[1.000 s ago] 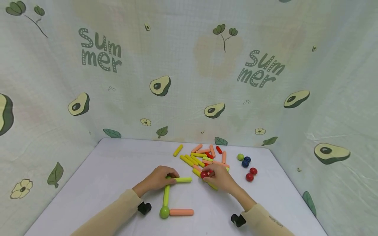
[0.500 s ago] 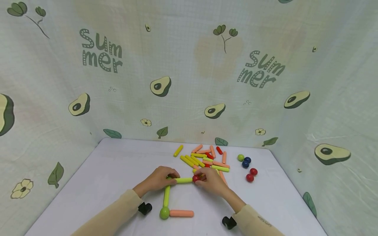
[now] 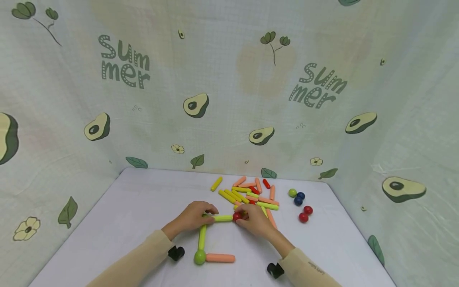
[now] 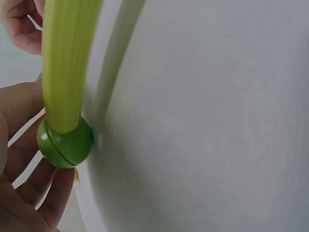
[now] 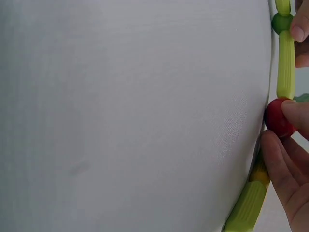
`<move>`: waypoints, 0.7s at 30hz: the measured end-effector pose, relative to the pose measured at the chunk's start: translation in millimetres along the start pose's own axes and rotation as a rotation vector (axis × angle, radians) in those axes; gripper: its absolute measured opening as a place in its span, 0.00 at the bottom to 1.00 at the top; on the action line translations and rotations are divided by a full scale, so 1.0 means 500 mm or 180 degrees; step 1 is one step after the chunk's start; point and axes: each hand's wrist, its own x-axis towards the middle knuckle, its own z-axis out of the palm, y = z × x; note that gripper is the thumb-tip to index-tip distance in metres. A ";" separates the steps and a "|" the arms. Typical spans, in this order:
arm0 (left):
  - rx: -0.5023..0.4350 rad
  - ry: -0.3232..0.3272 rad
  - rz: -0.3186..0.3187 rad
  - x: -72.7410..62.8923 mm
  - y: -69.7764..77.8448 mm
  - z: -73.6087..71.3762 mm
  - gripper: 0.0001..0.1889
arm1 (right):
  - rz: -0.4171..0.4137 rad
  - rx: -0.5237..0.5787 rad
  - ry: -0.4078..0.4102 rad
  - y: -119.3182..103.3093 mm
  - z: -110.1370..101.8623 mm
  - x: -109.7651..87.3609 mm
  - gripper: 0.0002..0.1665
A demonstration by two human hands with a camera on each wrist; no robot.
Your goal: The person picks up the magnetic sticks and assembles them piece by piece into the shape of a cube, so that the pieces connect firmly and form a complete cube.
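My left hand [image 3: 195,216] holds the green ball [image 4: 67,147] at the upper left corner of a frame of sticks and balls. From that ball one yellow-green stick [image 3: 202,238] runs towards me to a second green ball [image 3: 200,257], which joins a salmon stick [image 3: 220,258]. Another yellow-green stick [image 3: 224,218] points right, its far end against a red ball [image 3: 236,216]. Thumb and fingers of my right hand [image 3: 255,220] pinch this red ball, as the right wrist view confirms. In the head view the left fingers mostly hide the corner ball.
Behind my right hand lies a loose pile of yellow sticks [image 3: 227,196], salmon sticks [image 3: 268,201] and red sticks [image 3: 266,183]. Further right are a green ball [image 3: 292,193], blue balls [image 3: 298,201] and red balls [image 3: 303,217]. A printed cloth [image 3: 215,127] hangs behind the table.
My right hand has moved left from the pile with the red ball and brought it against the end of the yellow-green stick. The left hand has stayed at the corner.
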 end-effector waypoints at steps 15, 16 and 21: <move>0.0258 -0.0456 0.0376 -0.072 0.091 0.012 0.14 | -0.0183 -0.0025 0.0065 0.008 0.004 -0.002 0.16; 0.0242 -0.0484 0.0365 -0.079 0.093 0.013 0.14 | -0.0170 -0.0028 0.0058 0.008 0.005 -0.002 0.16; 0.0213 -0.0539 0.0431 -0.104 0.096 0.022 0.16 | -0.0082 -0.0011 0.0039 0.012 0.007 0.000 0.16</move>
